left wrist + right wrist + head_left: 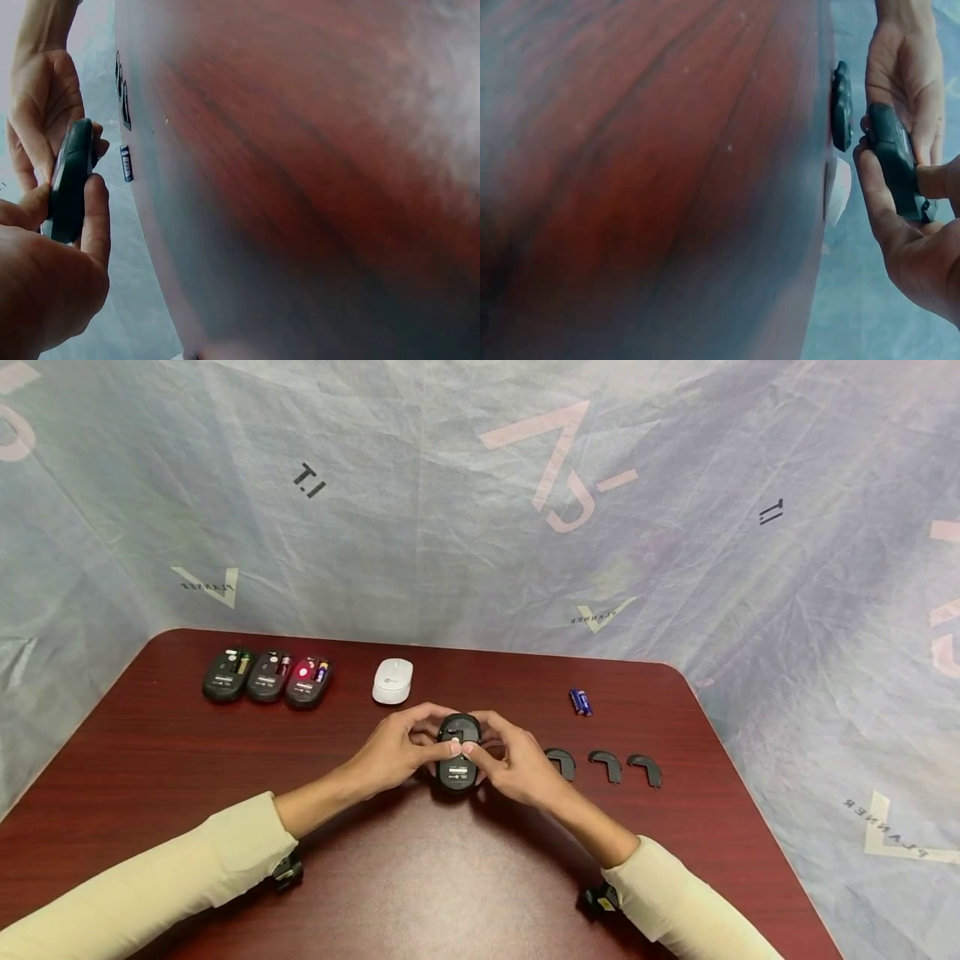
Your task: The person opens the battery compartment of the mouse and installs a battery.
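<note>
A black computer mouse [459, 777] is held between both hands above the middle of the table, its underside with label turned up in the head view. My left hand [396, 745] grips its left side, thumb on the underside and fingers curled beneath. From the other side my right hand [519, 760] grips it the same way, the two thumb tips nearly meeting. Both wrist views show the mouse [71, 180] edge-on, pinched between thumbs and fingers. Whether its battery slot is covered is hard to tell, since the thumbs hide part of it.
Three black mice [267, 677] lie underside up at the back left, batteries showing, one glowing red. A white mouse [392, 681] sits right of them. Blue batteries [580, 702] lie at the right, behind three black curved covers [604, 765]. A grey printed cloth [420, 527] hangs behind the table.
</note>
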Demonstrator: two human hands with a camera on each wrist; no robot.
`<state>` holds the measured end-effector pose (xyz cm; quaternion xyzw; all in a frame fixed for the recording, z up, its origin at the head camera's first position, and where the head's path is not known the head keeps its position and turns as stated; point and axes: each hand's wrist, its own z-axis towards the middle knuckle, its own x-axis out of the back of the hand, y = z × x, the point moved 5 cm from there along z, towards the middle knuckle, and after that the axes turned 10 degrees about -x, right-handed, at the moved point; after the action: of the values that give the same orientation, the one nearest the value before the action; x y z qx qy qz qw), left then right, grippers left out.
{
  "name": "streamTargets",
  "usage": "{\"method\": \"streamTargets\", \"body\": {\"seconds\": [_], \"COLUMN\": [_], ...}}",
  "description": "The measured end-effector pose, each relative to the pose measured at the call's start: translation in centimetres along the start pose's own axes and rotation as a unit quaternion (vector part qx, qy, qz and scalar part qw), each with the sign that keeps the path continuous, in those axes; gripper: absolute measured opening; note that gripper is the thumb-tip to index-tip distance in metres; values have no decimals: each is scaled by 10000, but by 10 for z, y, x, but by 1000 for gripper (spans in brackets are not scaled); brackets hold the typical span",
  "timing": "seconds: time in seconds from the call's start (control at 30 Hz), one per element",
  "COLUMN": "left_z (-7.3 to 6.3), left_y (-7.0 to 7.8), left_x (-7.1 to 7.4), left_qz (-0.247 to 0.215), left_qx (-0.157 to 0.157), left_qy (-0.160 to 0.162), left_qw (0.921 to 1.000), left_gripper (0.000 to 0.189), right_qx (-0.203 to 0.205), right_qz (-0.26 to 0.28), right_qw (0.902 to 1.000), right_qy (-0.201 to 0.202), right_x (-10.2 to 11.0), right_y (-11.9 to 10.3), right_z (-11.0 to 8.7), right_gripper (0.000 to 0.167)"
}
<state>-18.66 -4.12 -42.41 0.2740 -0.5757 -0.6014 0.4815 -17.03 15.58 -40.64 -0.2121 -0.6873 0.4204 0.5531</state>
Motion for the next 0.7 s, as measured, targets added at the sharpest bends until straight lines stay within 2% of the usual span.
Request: {"method": "streamTargets", "body": {"seconds": [0.23, 0.43, 0.53, 0.7], "left_z": [0, 2, 2, 0], "left_y": [-2, -6, -9, -11], "left_x": [2, 3, 2, 1], "left_qz": [-193, -518, -679, -818], "left_qx": [16, 183, 337, 420], "left_qy": [-28, 39, 22, -114], "left_qw": [9998, 9985, 9971, 9957], "left_gripper": [49, 49, 49, 51], "right_qx": [-240, -325, -358, -333], "right_qz": [298, 156, 345, 578], "right_qw": [9992, 9985, 9969, 9937], "right_qy": [-103, 400, 617, 900], "right_x": [1, 5, 7, 14], "right_y": [-1, 0, 2, 2], "right_z": [3, 11, 15, 18], "right_gripper": [42, 41, 40, 37]}}
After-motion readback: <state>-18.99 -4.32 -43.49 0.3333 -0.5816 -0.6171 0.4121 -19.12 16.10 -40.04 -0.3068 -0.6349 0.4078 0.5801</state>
